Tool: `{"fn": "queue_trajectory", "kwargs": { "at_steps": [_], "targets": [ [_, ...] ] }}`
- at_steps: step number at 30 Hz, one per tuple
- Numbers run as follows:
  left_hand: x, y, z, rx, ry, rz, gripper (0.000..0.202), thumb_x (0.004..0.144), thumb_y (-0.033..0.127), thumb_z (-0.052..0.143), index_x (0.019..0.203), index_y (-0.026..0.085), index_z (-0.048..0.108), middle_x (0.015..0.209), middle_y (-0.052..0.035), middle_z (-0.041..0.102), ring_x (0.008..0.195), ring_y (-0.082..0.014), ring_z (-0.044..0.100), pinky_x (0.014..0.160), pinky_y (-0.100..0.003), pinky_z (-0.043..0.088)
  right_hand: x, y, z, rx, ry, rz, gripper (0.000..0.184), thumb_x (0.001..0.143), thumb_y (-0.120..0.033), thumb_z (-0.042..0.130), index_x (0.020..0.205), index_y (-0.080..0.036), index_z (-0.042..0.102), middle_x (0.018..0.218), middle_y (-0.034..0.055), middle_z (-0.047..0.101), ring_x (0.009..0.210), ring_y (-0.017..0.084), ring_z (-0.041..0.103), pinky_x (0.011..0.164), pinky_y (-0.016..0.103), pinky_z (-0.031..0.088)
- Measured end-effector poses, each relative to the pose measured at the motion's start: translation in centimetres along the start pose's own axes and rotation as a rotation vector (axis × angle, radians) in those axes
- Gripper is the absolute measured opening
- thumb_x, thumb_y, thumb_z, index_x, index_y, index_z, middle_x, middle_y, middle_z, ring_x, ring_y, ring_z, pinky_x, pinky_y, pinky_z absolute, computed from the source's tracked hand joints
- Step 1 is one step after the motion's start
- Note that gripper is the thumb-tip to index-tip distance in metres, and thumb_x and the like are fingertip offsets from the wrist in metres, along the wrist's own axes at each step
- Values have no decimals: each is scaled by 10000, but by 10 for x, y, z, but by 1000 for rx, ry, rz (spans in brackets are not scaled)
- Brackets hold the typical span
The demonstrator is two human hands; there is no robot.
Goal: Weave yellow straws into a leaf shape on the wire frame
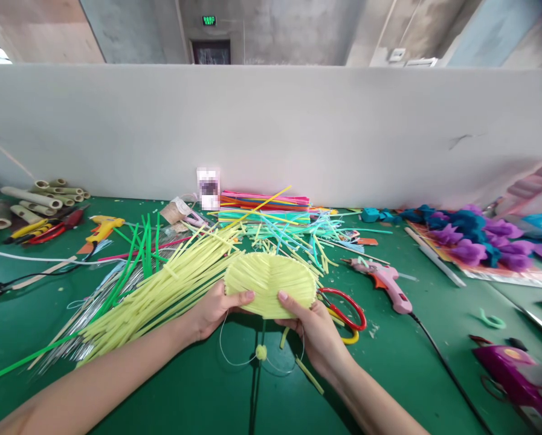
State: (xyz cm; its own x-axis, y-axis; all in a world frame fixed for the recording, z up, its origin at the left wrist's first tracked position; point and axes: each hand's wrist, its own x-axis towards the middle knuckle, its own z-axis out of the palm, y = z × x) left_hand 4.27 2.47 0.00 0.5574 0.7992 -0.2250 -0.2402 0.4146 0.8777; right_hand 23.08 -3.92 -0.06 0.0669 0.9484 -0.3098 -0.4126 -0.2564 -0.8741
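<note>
Between my two hands is a yellow-green leaf (271, 284) built from rows of pipe cleaners, with a crease down its middle. My left hand (219, 311) grips its left side, thumb on top and fingers hidden beneath. On the right edge, my right hand (316, 323) holds it the same way. Below the leaf hangs a thin stem with a small yellow-green knot (261, 352) and loops of fine wire. Red-handled scissors (350, 308) lie just beyond my right hand. A thick bundle of yellow-green pipe cleaners (171, 290) spreads out by my left hand.
A pink glue gun (388, 284) with a black cord lies to the right, a yellow glue gun (104, 229) to the left. Purple and teal flowers (474, 235) rest at the right. Bamboo tubes (39, 202) and pliers (48, 229) sit far left. A grey partition (271, 127) stands behind.
</note>
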Motion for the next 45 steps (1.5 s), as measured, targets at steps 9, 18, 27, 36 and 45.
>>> {"fn": "queue_trajectory", "kwargs": {
  "at_steps": [9,18,27,36,45],
  "targets": [
    [2,5,-2,18,-6,-61,570,705,242,801,1236,151,615,1161,-148,695,1007,-295,682,899,-406,530,0,1,2,-87,1,-2,503,711,-400,790,1131,-148,677,1064,104,726,868,230,704,687,282,578],
    [-1,2,2,-16,0,-26,656,715,235,795,1321,164,552,1177,-150,687,1034,-314,667,935,-449,508,-1,1,1,-37,18,-6,496,747,-418,758,1150,-143,670,1077,115,722,866,223,706,676,272,578],
    [0,3,3,-2,26,-28,600,697,260,807,1256,167,610,1174,-147,688,1031,-329,665,892,-447,519,-2,-3,5,14,52,-4,483,694,-387,803,1094,-137,698,1018,107,741,824,221,711,655,268,574],
    [0,8,-1,10,-6,-85,518,691,260,813,1170,141,658,1163,-156,692,1023,-307,674,923,-422,512,0,-1,-5,-44,-32,21,468,736,-403,770,1120,-148,689,1067,111,726,852,220,711,694,281,584],
    [5,4,-9,-9,77,-130,446,703,269,804,1105,129,671,1144,-158,700,1024,-298,678,879,-373,545,0,-2,-4,-77,-14,37,490,740,-399,766,1145,-143,665,1090,120,719,890,239,711,702,291,594]
  ]
}}
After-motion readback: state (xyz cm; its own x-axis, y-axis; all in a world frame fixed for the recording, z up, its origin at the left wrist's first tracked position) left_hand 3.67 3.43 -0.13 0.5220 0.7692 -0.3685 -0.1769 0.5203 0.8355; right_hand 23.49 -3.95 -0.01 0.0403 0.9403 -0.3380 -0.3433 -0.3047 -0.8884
